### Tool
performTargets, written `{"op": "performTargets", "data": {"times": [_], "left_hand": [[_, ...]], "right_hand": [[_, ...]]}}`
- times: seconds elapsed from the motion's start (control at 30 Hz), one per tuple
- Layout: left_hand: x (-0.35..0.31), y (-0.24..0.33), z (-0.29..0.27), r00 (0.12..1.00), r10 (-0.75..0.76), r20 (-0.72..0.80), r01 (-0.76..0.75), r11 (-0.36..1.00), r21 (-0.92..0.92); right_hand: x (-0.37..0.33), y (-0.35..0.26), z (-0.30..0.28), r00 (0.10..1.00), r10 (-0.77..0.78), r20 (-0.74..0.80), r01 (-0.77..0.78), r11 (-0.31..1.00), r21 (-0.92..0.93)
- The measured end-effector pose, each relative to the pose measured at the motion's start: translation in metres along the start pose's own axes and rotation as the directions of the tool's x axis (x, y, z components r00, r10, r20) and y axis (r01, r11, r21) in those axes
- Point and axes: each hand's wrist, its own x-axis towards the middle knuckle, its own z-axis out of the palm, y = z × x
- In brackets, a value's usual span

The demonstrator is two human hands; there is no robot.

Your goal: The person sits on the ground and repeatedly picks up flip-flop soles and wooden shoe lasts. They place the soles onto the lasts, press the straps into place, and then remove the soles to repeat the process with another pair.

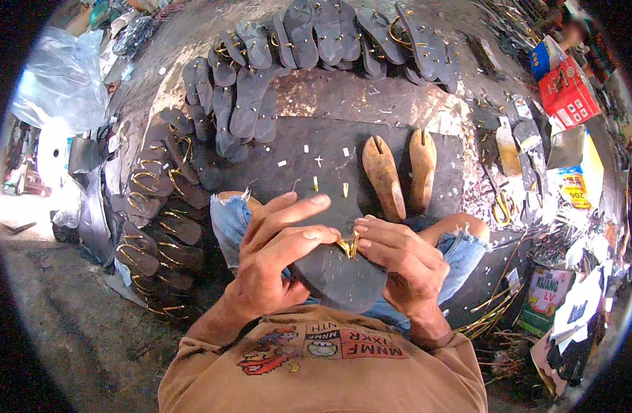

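Observation:
A dark sandal sole (340,283) rests over my lap with its rounded end toward me. Thin gold straps (348,246) stick up from it between my hands. My left hand (275,244) comes in from the left, its index fingertip pressed at the straps and its other fingers stretched forward; its thumb is mostly hidden. My right hand (402,261) is closed along the right edge, fingertips against the straps. Two small gold strips (345,190) show just beyond my fingers. A pair of wooden shoe lasts (383,175) lies ahead of my right hand.
Dark sandal soles (250,103) with gold pieces lie in an arc ahead, and sandals with gold straps (182,227) pile up at the left. Yellow-handled scissors (502,206), a red box (571,93) and a green tin (546,299) are at the right, among scraps.

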Motion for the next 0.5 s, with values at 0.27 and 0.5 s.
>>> {"op": "performTargets", "data": {"times": [0.27, 0.5], "left_hand": [[-0.013, -0.023, 0.024, 0.999, 0.027, -0.020, -0.031, 0.974, -0.226], [-0.027, -0.041, 0.030, 0.980, -0.129, 0.152, 0.148, 0.982, -0.121]], "right_hand": [[0.003, -0.001, 0.007, 0.962, 0.272, 0.027, -0.273, 0.954, 0.120], [-0.034, 0.066, 0.022, 0.939, 0.316, 0.132, -0.341, 0.906, 0.251]]}}
